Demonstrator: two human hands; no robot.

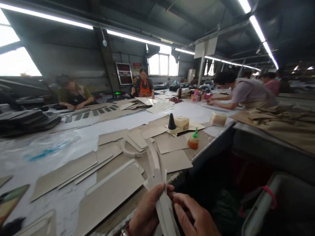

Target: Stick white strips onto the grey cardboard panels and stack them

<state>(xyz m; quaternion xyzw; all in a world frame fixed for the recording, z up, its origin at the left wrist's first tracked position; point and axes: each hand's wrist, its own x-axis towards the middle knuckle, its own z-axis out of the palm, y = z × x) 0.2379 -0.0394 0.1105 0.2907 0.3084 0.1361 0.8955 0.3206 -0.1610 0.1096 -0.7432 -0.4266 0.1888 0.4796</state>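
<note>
My left hand (147,208) is closed around a long pale beige strip (163,206), with the thumb lying along its upper face. The strip looks folded or layered. Its far end stretches away over the table and bends near a looped piece (129,152) of similar material; whether they join I cannot tell. My right hand (194,213) is closed at the strip's right edge, its fingertips pressed there beside my left fingers. Just left of my hands lies a large flat beige panel (113,193). Smaller beige panels (173,160) lie ahead of the strip.
A glue bottle (193,141) with a green tip and a black cone (171,122) stand ahead near the table edge. Clear plastic sheeting (49,149) covers part of the left side. Below right is a bin (261,203). Several people work around the tables.
</note>
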